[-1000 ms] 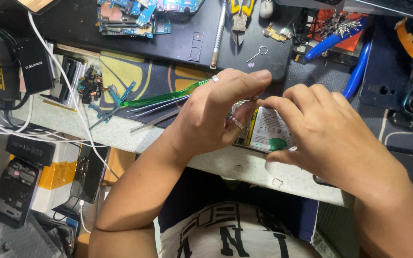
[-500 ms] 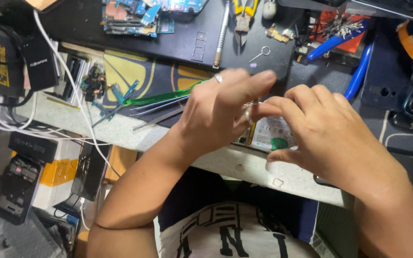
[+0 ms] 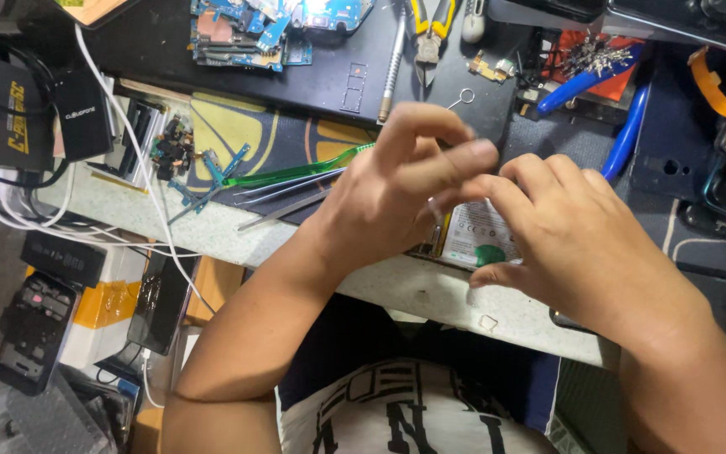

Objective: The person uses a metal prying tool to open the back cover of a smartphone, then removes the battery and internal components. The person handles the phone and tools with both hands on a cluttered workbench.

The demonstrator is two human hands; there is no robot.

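Opened phone (image 3: 476, 240) lies flat at bench edge, centre of frame, white battery label and green patch showing; mostly hidden under both hands. Likely light, stiff, thin, fragile inside: hold by outer edges, not exposed parts.

Left hand (image 3: 397, 197) above phone's left end, fingers lifted, spread; whether pinching anything cannot tell.

Right hand (image 3: 586, 244) covers right end, thumb pressing lower edge.

Tweezers (image 3: 287, 187) left of hands, untouched.

Setting: small electronics repair workshop | 12 o'clock: bare blue circuit boards (image 3: 249, 34) on a dark work mat (image 3: 329, 80) | 1 o'clock: yellow-handled pliers (image 3: 428, 21), tray of small screws (image 3: 586, 55) | 9 o'clock: tweezers (image 3: 291, 187), white cables (image 3: 140, 160) | 8 o'clock: handsets (image 3: 35, 324) stacked below the pale bench edge (image 3: 430, 290).
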